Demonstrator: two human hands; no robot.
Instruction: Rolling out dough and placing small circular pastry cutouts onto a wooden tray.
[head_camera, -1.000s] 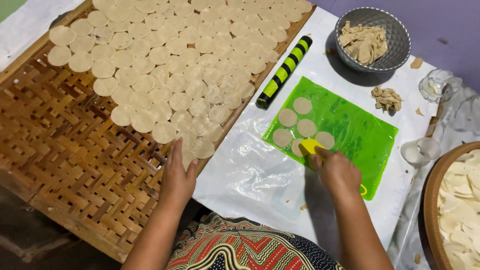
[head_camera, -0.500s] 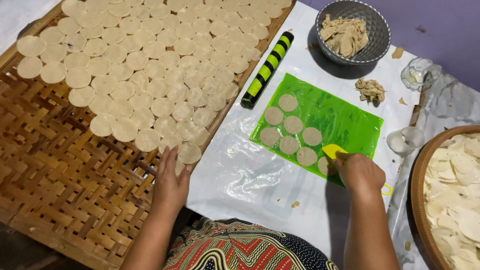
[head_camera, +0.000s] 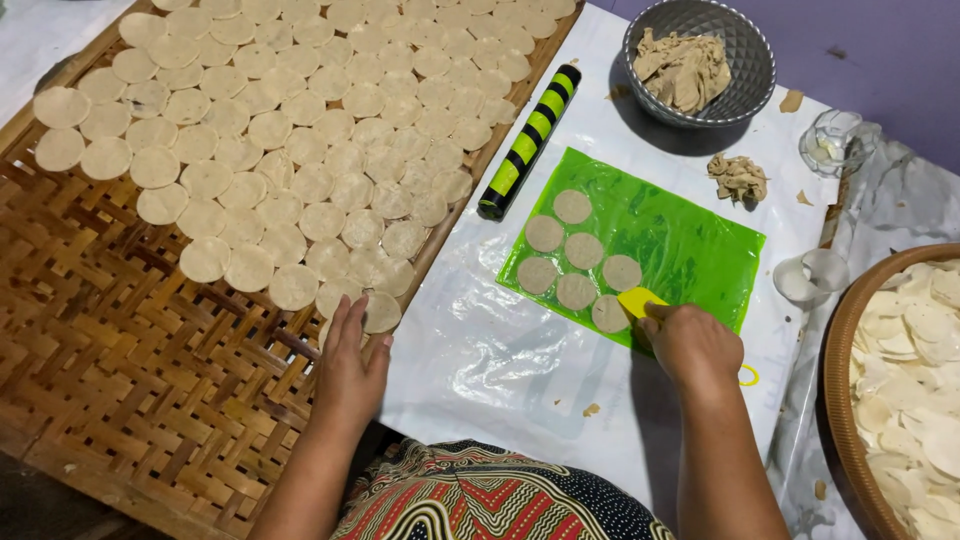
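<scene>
My left hand (head_camera: 352, 365) lies flat with fingers apart on the edge of a woven bamboo tray (head_camera: 130, 380), touching a round dough disc (head_camera: 381, 311). Many such discs (head_camera: 300, 130) cover the tray's far part. My right hand (head_camera: 692, 345) grips a small yellow scraper (head_camera: 640, 300) whose edge rests against a dough disc (head_camera: 609, 314) on a green plastic sheet (head_camera: 690, 245). Several more flat discs (head_camera: 566, 250) lie on the sheet's left half.
A black and yellow-green rolling pin (head_camera: 528, 141) lies between tray and sheet. A grey bowl of dough scraps (head_camera: 698, 62) stands at the back, a scrap lump (head_camera: 738, 177) near it. Small glass cups (head_camera: 828, 140) (head_camera: 810, 276) sit right. A round basket of white chips (head_camera: 905, 380) fills the right edge.
The view has shifted left. My left hand has set a disc at the tray's edge and rests beside it. My right hand stays with the scraper at the green sheet's near discs.
</scene>
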